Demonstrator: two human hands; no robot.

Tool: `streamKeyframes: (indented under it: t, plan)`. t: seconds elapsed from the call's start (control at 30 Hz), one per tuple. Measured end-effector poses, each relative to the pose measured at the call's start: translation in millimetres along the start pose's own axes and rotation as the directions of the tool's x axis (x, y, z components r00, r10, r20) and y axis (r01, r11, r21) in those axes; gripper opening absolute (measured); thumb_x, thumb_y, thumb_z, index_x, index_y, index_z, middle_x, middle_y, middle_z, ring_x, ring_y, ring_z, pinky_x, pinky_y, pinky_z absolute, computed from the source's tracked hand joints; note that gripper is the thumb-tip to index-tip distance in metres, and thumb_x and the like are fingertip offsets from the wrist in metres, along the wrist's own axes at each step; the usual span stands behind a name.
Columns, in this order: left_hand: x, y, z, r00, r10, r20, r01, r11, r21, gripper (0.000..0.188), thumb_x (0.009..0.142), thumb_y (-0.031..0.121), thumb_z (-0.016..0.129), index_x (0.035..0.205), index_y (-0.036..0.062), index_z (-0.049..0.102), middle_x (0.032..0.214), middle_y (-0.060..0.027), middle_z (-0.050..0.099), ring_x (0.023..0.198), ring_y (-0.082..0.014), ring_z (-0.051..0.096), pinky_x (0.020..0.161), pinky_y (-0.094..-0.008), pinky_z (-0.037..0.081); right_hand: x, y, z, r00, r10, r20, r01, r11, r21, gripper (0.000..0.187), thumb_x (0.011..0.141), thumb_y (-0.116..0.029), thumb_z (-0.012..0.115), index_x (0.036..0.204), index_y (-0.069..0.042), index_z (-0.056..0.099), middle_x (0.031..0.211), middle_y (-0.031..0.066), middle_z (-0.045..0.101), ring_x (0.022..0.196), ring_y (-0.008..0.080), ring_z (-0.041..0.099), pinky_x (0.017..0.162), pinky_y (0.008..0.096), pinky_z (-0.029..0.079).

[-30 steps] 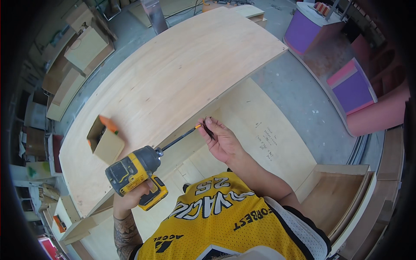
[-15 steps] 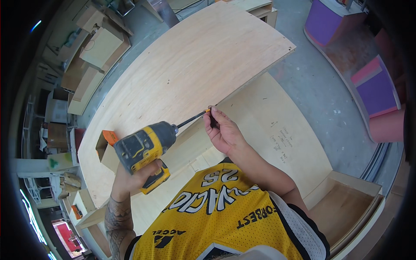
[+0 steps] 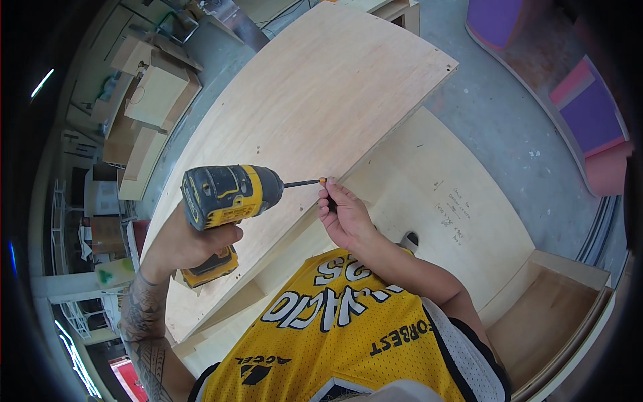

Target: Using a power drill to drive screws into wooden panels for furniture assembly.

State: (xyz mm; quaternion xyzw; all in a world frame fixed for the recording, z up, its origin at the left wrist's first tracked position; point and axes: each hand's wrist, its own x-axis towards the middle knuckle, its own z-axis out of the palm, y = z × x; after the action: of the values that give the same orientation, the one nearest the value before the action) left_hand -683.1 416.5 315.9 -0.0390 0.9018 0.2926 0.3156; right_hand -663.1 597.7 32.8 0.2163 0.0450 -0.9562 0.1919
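My left hand [image 3: 194,244] is wrapped round the grip of a yellow and black cordless drill [image 3: 231,194], held over a large pale plywood panel [image 3: 288,100]. From its chuck a long dark bit [image 3: 301,183] points right, with a small orange piece at its end. My right hand [image 3: 349,218] is closed, thumb and fingertips pinching that end beside the panel's edge. Something dark shows between the curled fingers; its kind is unclear. Whether a screw sits on the bit cannot be made out.
Below the panel's edge, a lower curved board [image 3: 455,194] bears handwriting. A wooden box-like section [image 3: 549,321] stands at the lower right. Wooden cabinets [image 3: 157,87] stand at far left, purple and pink furniture [image 3: 593,114] at far right. A shoe [image 3: 410,240] shows past my right arm.
The drill has risen and swung nearly level, its bit still meeting my right fingertips. The view has shifted; the orange box seen on the panel before no longer shows.
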Motion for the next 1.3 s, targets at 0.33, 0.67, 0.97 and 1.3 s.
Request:
streamKeyframes:
  t: [0.33, 0.67, 0.97, 1.3]
  plan:
    - [18, 38, -14, 0.995, 0.036, 0.09, -0.055, 0.974, 0.221, 0.043, 0.079, 0.016, 0.076, 0.12, 0.0022, 0.069, 0.101, -0.0094, 0.075, 0.091, -0.0185, 0.072, 0.086, -0.0366, 0.059, -9, -7, 14, 0.997, 0.049, -0.055, -0.051, 0.998, -0.026, 0.023, 0.104, -0.031, 0.068, 0.107, -0.008, 0.067, 0.085, -0.0013, 0.062, 0.069, 0.008, 0.056, 0.06, 0.0203, 0.048]
    - [24, 54, -19, 0.986, 0.098, 0.131, -0.13, 0.956, 0.262, 0.032, 0.083, 0.011, 0.075, 0.113, 0.0018, 0.069, 0.093, -0.0049, 0.073, 0.069, -0.0117, 0.067, 0.064, -0.0289, 0.058, -16, -39, -18, 0.979, -0.114, -0.171, 0.052, 0.942, -0.332, 0.037, 0.107, -0.043, 0.06, 0.095, -0.009, 0.065, 0.053, -0.0045, 0.042, 0.04, 0.0076, 0.034, 0.038, 0.0258, 0.027]
    - [30, 53, -18, 0.986, 0.073, 0.147, -0.115, 0.946, 0.302, 0.029, 0.083, 0.013, 0.075, 0.109, 0.0024, 0.07, 0.089, -0.0041, 0.072, 0.068, -0.0118, 0.067, 0.064, -0.0292, 0.057, 24, -117, 5, 0.845, -0.511, -0.157, 0.177, 0.546, -0.819, 0.055, 0.086, -0.056, 0.081, 0.09, -0.003, 0.067, 0.065, -0.0013, 0.052, 0.051, 0.0079, 0.046, 0.044, 0.024, 0.034]
    - [48, 50, -7, 0.979, 0.06, 0.193, -0.128, 0.923, 0.363, 0.037, 0.087, 0.022, 0.07, 0.119, 0.0046, 0.069, 0.091, -0.0083, 0.072, 0.075, -0.0171, 0.069, 0.075, -0.0356, 0.059, 29, -122, 6, 0.881, -0.458, -0.12, 0.207, 0.601, -0.772, 0.044, 0.086, -0.046, 0.086, 0.083, -0.01, 0.061, 0.059, -0.0079, 0.041, 0.041, 0.0045, 0.035, 0.04, 0.0235, 0.023]
